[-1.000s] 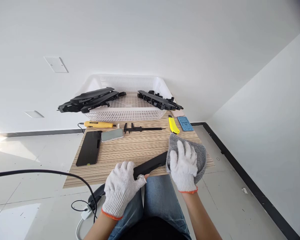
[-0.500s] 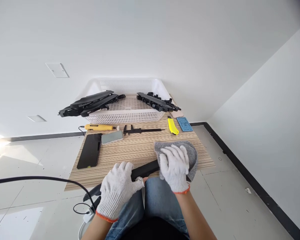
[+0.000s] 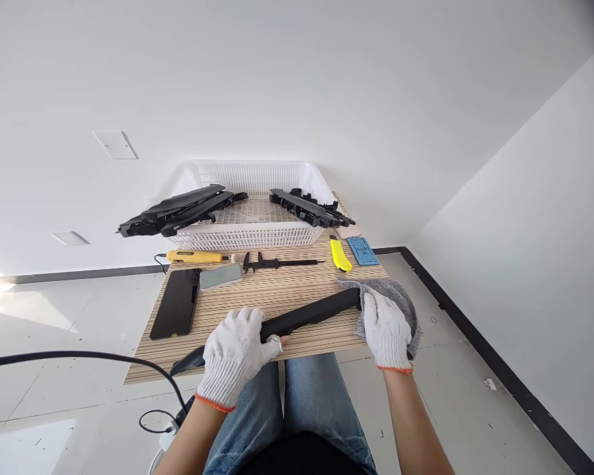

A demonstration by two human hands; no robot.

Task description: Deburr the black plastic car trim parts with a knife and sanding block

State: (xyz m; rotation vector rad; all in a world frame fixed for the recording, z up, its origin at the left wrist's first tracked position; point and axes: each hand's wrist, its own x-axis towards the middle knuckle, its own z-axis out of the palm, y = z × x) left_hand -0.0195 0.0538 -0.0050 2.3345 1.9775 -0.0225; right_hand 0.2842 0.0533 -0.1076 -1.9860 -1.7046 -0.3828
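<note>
A long black plastic trim piece (image 3: 311,313) lies slantwise along the near edge of the table, its right end higher than its left. My left hand (image 3: 237,356), in a white knit glove with an orange cuff, is wrapped round its left half, the bare thumb tip showing. Gloved the same way, my right hand (image 3: 387,330) is closed on a grey cloth (image 3: 396,297) at the right end of the trim piece. The cloth covers that end, so the tip is hidden.
Behind stands a white plastic basket (image 3: 247,234) with several black plastic parts (image 3: 178,210). Before it lie a yellow corded rotary tool (image 3: 195,256), black calipers (image 3: 282,262), a yellow utility knife (image 3: 340,254), a blue card-like piece (image 3: 363,251), a black phone (image 3: 177,303) and a grey-green slab (image 3: 221,276).
My right hand and the cloth have slid right along the trim piece, baring more of its length. My left hand keeps its hold.
</note>
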